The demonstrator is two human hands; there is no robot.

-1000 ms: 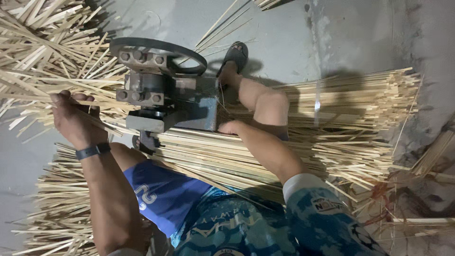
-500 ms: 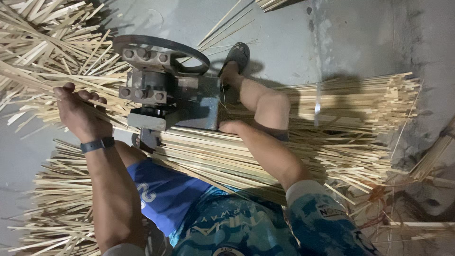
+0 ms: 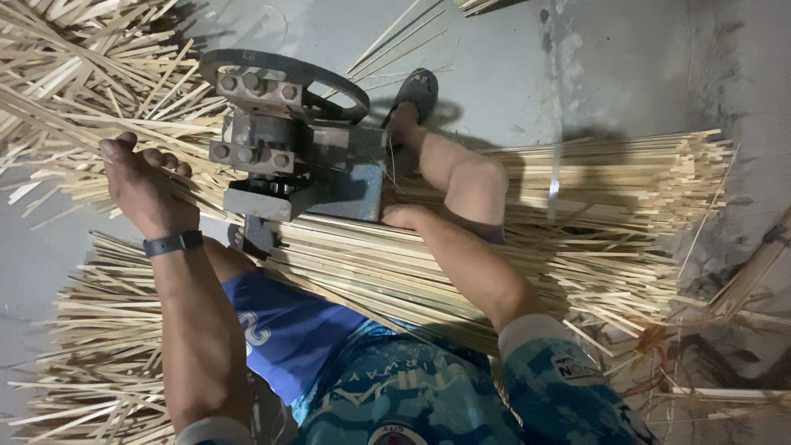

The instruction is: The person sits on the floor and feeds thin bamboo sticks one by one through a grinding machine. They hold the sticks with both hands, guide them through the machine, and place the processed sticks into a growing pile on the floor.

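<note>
**A:** What occupies each hand?

**B:** The left hand, a dark band at its wrist, is closed around a few bamboo strips just left of the grey metal machine; its fingers curl over them. The right hand lies at the machine's right edge, on the long bundle of strips. It seems to press flat there, though I cannot tell from this angle whether its fingers grip anything.

**A:** And the machine itself?

**B:** It stands on the concrete floor, between the two hands. A ring-shaped wheel sits at its far side, beside a bolted block. One foot in a dark sandal rests just beyond its right corner, the knee bent over the bundle.

**A:** Is anything held in a box or tray?

**B:** Nothing is boxed. The strips lie loose: a tangled heap at upper left, a flatter pile at lower left, and the aligned bundle running right from the machine across the lap.
</note>
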